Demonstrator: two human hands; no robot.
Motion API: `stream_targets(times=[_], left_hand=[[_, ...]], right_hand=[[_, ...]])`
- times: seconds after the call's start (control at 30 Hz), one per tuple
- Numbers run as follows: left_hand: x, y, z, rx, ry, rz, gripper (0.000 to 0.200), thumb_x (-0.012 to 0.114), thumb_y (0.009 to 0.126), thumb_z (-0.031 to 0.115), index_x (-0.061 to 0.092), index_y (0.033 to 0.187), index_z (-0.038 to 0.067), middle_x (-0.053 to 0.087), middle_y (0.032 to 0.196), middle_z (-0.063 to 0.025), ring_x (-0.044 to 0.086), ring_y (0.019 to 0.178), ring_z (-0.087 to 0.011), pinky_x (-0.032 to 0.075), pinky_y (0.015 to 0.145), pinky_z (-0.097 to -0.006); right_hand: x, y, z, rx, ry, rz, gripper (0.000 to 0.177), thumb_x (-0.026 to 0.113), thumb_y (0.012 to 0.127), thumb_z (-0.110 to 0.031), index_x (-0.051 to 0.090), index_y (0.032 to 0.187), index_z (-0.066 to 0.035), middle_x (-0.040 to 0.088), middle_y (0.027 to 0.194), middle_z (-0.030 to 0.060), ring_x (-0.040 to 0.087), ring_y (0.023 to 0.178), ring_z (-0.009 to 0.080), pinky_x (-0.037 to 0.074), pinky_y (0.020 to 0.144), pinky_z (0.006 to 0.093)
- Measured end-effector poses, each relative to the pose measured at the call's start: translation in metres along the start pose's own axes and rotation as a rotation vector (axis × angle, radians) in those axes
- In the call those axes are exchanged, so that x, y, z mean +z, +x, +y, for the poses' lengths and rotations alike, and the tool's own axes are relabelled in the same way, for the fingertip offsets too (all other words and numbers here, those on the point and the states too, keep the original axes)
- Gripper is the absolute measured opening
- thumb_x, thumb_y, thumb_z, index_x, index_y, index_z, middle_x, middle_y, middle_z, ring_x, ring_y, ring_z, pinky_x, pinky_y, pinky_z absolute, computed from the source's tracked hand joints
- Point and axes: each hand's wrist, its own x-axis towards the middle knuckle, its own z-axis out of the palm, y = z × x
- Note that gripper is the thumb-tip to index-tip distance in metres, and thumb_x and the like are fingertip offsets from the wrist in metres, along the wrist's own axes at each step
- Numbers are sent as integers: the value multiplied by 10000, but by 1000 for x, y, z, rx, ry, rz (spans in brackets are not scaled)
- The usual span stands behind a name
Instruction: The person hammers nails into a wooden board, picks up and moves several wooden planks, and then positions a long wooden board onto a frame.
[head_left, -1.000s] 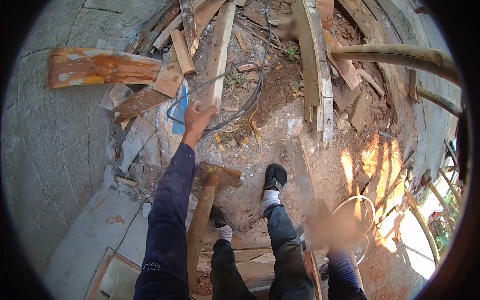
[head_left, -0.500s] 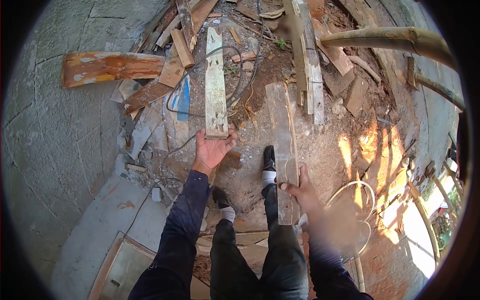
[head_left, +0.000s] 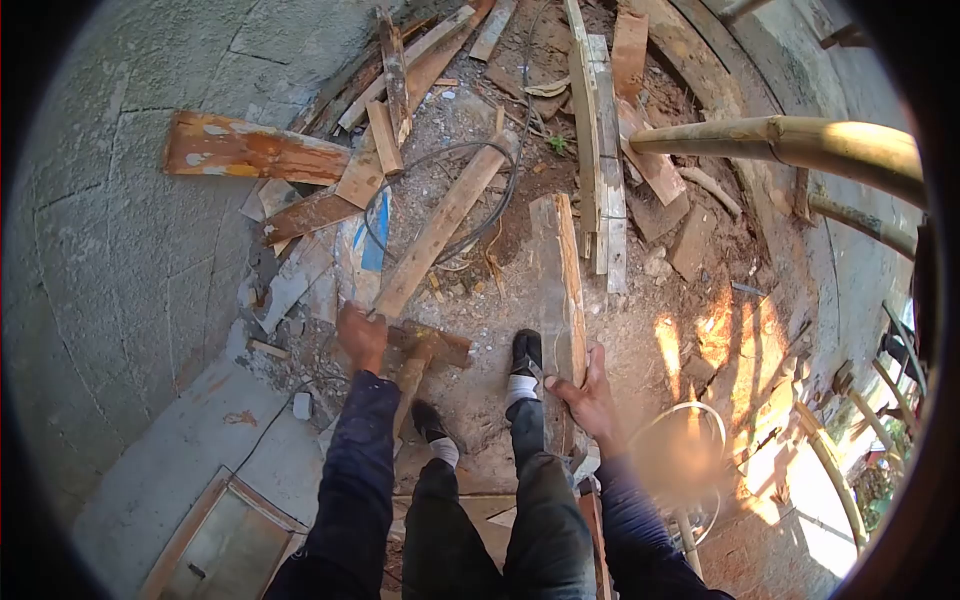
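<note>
My left hand is closed at the near end of a long brown plank, which slants up and right over a black cable. A thicker board stands lengthwise before me, its lower part gripped by my right hand, thumb on the near face and fingers around the side edge. A T-shaped wooden piece lies just right of my left hand, near my shoes.
Scrap boards pile up by the wall at left, with one peeling orange board. Upright-lying planks are at the upper right, beside a bamboo pole. A framed pane lies at lower left.
The plank at my left hand has turned from upright with its pale painted face showing to slanting with a brown face showing. My left hand has moved left and down and closed.
</note>
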Motion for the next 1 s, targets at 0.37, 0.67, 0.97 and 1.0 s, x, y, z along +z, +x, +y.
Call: stream_targets(times=[0.37,0.67,0.97,1.0], left_hand=[[-25,58,11,155,-222,-168,402,728,709,235,621,1021,5,598,1049,-202,591,998,-359,468,874,-417],[45,231,96,206,-352,26,298,683,728,164,612,953,-17,631,977,-210,608,941,-351,477,839,-418],[43,361,173,-604,-1360,-95,465,677,816,133,520,1235,7,499,1354,-156,497,1227,-314,400,1015,-394],[49,375,166,-570,-1498,-147,573,676,827,128,431,1336,28,338,1475,-155,344,1352,-346,293,1106,-433]], right_hand=[[-17,-20,-53,230,-657,163,639,666,737,-161,337,1273,-46,625,993,229,652,891,334,512,810,406],[-40,4,-23,305,-669,98,657,680,739,-191,340,1281,-43,623,983,248,636,928,388,494,826,447],[-53,-4,46,347,-647,18,596,675,725,-180,379,1226,-51,615,944,220,625,857,351,503,759,447],[-53,-7,56,284,-638,40,556,675,727,-174,391,1188,-50,611,933,202,620,853,323,507,748,435]])
